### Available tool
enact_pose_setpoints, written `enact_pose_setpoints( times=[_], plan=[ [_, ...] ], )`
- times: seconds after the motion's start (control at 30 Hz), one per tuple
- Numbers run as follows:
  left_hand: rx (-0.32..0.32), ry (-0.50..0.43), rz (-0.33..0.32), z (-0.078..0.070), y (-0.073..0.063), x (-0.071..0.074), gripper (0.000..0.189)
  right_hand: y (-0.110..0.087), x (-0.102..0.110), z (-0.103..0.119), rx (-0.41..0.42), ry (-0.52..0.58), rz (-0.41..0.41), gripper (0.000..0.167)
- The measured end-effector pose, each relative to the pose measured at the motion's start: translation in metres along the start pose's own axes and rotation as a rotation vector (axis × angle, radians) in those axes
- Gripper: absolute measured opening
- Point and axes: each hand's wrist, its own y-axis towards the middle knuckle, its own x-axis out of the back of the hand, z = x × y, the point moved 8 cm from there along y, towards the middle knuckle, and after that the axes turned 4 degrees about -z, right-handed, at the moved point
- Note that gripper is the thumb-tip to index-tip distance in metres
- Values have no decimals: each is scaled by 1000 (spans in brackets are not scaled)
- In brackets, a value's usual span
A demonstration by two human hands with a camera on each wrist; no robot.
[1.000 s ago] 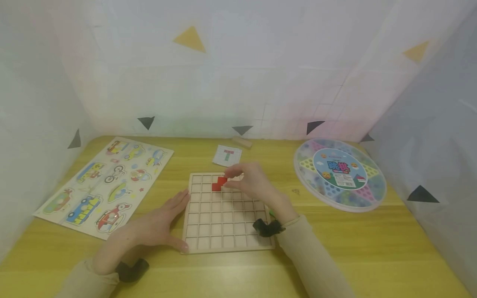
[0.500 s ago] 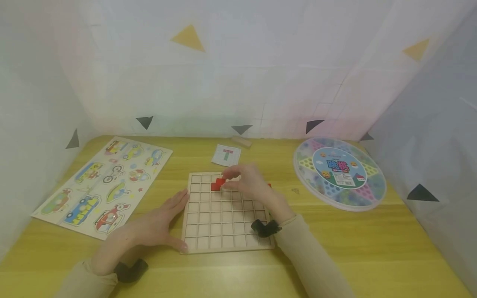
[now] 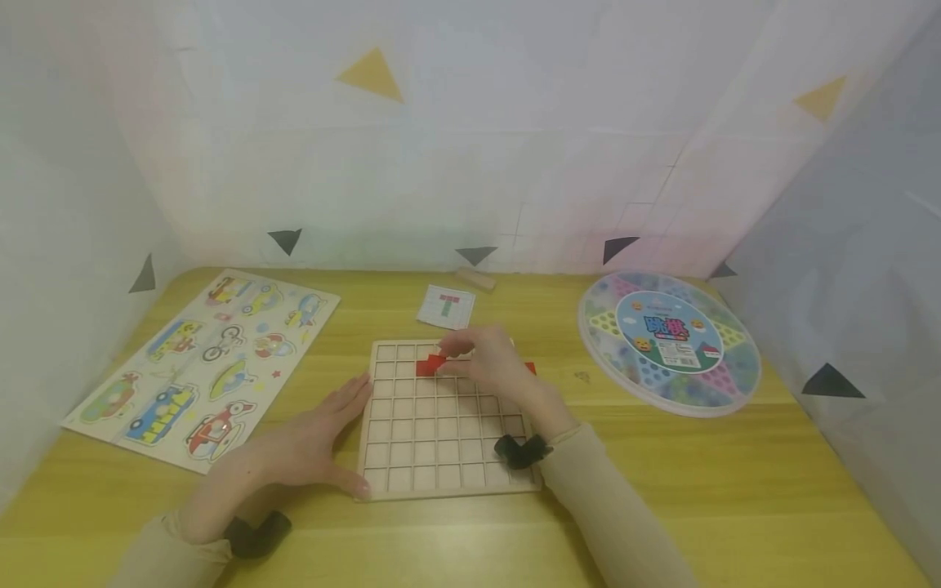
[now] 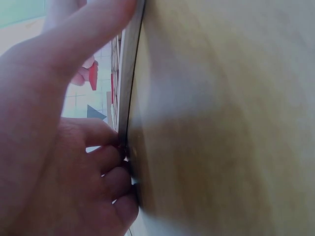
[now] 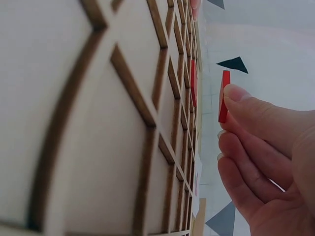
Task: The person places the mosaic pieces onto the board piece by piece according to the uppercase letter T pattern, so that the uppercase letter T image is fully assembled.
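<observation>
A wooden grid board (image 3: 400, 453) lies flat in front of me. One red square tile (image 3: 422, 368) sits in its upper part, also visible as a red edge (image 5: 193, 83) in the right wrist view. Thumb and index finger of my right hand (image 3: 488, 359) pinch a second red tile (image 5: 224, 96), which is held just above the board, right of the first. My left hand (image 3: 309, 441) rests along the board's left side, its thumb at the near corner and its fingertips touching the edge. Part of the held tile hides behind my right fingers in the head view.
Beyond the board lies a card (image 3: 446, 307) with a red-and-green T pattern, near a small wooden block (image 3: 475, 278). A picture puzzle board (image 3: 209, 367) is on the left, a round game box (image 3: 669, 343) on the right. Something red (image 3: 531, 367) shows beside the right wrist.
The held red tile has come slightly lower and tilts less beside the first one. A red piece by my right wrist has come into view. My left hand stays in place.
</observation>
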Motion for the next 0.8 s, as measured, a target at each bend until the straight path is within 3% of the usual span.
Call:
enact_pose_setpoints(
  times=[0.4, 0.8],
  plan=[
    [-2, 9, 2, -1, 0, 1, 134, 1, -5, -17, -69, 16, 27, 30],
    [0, 1, 3, -1, 0, 0, 134, 1, -6, -21, -52, 27, 24, 28]
  ],
)
